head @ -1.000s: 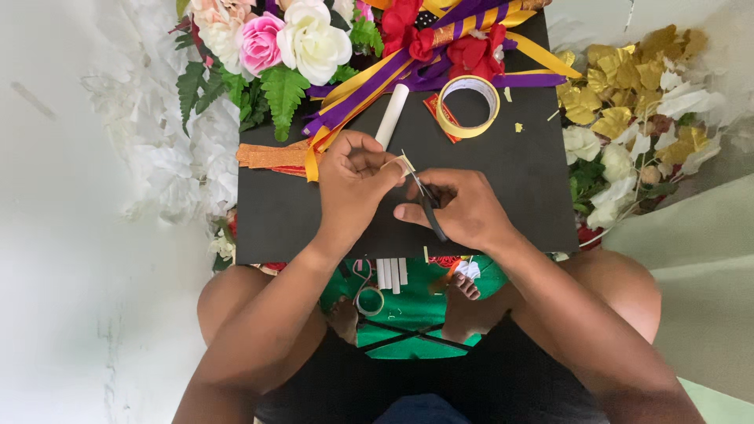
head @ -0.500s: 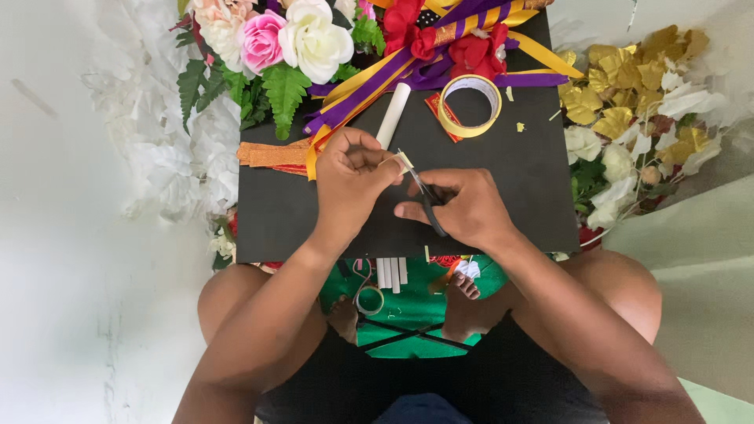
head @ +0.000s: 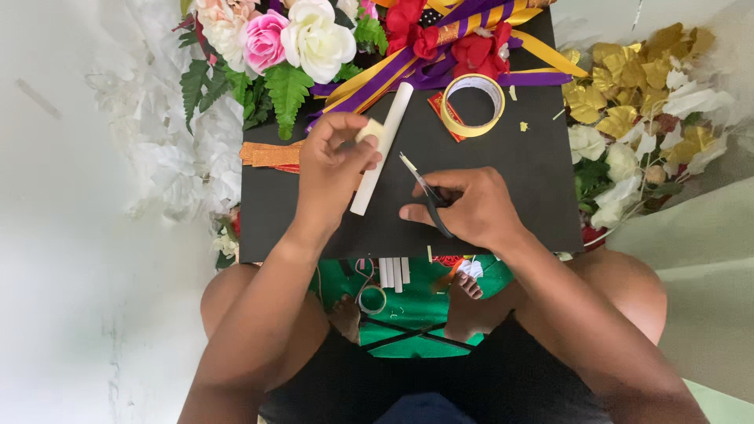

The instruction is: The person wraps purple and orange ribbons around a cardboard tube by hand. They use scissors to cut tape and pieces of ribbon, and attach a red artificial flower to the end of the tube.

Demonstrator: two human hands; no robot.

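My left hand [head: 334, 169] pinches a small pale paper piece [head: 372, 128] over a black board [head: 503, 173] that rests on my lap. My right hand [head: 467, 208] grips black-handled scissors [head: 424, 192], blades pointing up and left, a short gap from the left hand. A white paper roll [head: 382, 149] lies slanted on the board between the hands, partly under the left fingers.
A yellow tape ring [head: 471, 104] lies at the board's far side, near purple and gold ribbons [head: 440, 43]. Pink and white artificial flowers [head: 290, 39] sit far left, gold leaves [head: 636, 102] right. Orange glitter strips [head: 271, 153] lie left. White strips [head: 393, 271] rest on green sheet below.
My hands have drawn apart: the left moved up and left with the small paper piece, and the scissors came away from it toward the right.
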